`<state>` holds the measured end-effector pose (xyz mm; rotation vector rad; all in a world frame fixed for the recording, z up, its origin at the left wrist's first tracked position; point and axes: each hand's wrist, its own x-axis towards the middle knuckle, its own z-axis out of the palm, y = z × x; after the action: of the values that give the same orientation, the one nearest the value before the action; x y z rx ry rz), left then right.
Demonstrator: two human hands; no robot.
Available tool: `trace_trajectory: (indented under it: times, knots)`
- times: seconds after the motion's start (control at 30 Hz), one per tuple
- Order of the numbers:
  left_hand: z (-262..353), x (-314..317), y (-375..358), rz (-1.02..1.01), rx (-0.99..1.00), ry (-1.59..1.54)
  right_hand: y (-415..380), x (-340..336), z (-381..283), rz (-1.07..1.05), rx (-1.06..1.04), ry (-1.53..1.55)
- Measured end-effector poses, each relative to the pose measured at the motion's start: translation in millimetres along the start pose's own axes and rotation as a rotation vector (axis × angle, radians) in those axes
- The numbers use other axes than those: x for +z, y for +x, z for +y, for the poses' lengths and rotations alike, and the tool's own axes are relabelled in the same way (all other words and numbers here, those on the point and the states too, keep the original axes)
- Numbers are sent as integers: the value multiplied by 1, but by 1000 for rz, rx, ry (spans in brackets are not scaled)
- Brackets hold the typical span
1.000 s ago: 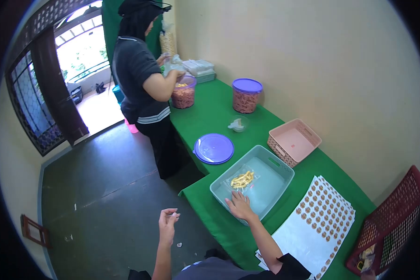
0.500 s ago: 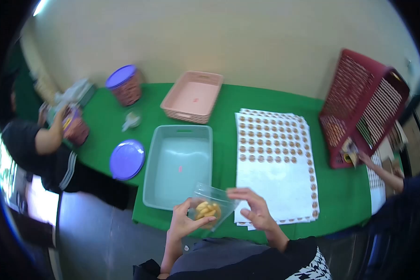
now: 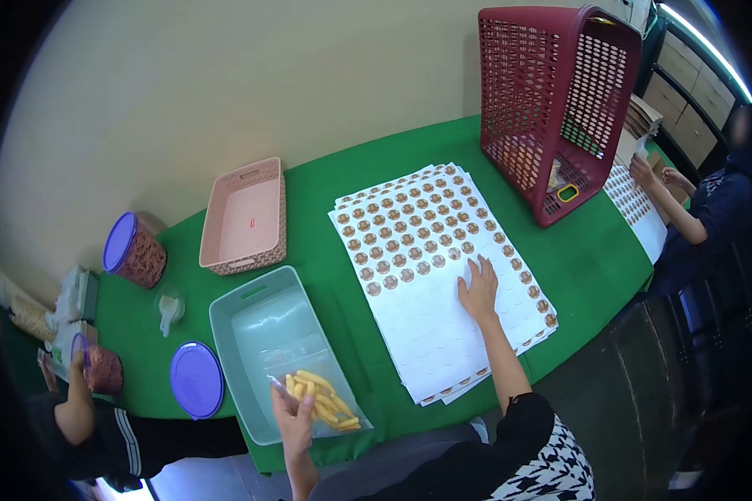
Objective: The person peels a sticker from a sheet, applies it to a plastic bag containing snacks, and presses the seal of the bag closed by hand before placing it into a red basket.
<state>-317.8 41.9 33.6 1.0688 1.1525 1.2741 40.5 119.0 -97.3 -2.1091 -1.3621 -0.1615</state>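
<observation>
My left hand point(image 3: 294, 417) grips the edge of a clear zip bag point(image 3: 297, 351), which holds several yellow finger-shaped snack sticks point(image 3: 326, 401). The bag is over the near end of a teal plastic basket point(image 3: 255, 292). My right hand point(image 3: 480, 290) lies on a stack of white sticker sheets point(image 3: 426, 334), fingers extended and apart at the lower edge of the rows of round brown stickers point(image 3: 415, 225). Whether a fingertip is on a sticker is too small to tell.
A pink basket point(image 3: 246, 217), a purple-lidded jar point(image 3: 138, 255), a small cup point(image 3: 170, 307) and a purple lid point(image 3: 197, 380) sit on the green cloth point(image 3: 376, 159). A tall red basket point(image 3: 522, 92) stands beyond the sheets. Co-workers' hands are at far left and right.
My view has turned right. My right hand has left the bag and moved onto the sticker sheet. The bag, still in my left hand, now lies spread out with its sticks showing.
</observation>
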Motion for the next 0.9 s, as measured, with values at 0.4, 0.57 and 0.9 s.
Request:
trace_trajectory:
  times: [0.4,0.57,0.9]
  knots:
    - [-10,-14,-25,182,53,-57,15,6,14,-184,-75,-145]
    - [-7,1,-40,212,49,-73,14,7,18,-256,-86,-187]
    - [-4,52,-66,78,-20,-66,39,-19,29,-561,-161,-170]
